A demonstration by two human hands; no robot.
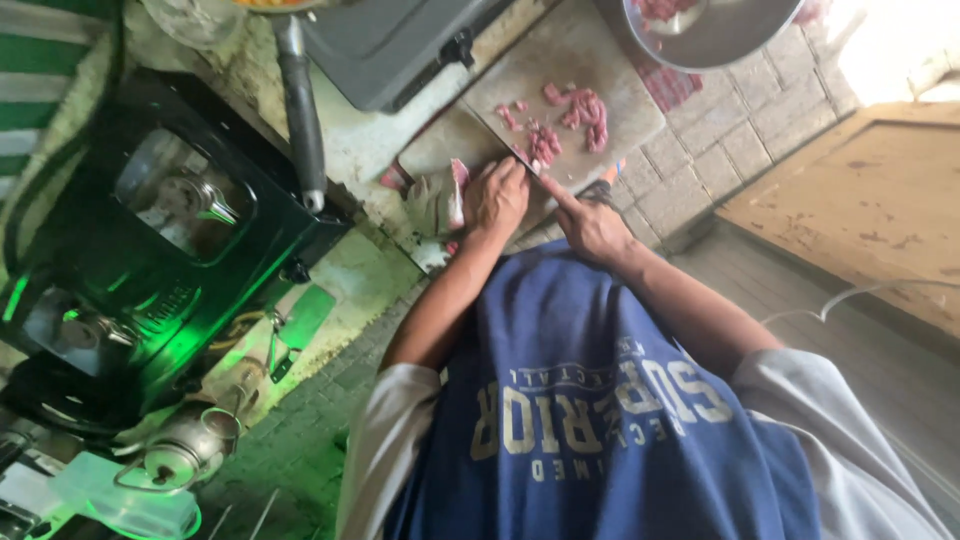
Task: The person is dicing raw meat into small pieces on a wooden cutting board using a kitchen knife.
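Tiled and worn, the bench [745, 135] under us carries a pale cutting board [590, 55] that lies at an angle. At the top edge we see a metal bowl [715, 45] with pink raw meat in it, only partly in view. Beside it a dark pan's handle [300, 110] runs down toward a black gas stove [160, 250], whose burners show through its top, lit with a green glow.

We reach both arms forward over a blue shirt with pale sleeves. Our left hand [497, 197] lies knuckles up at the near edge of the board, fingers curled down on a piece of raw meat [458, 190] that shows pink and pale just beside it. Our right hand [592, 228] is closed in a grip on a knife [515, 145], forefinger stretched along it; the blade runs away from us across the board.

Small red-pink cut pieces [575, 110] lie scattered near the middle of the board, well beyond our fingers.
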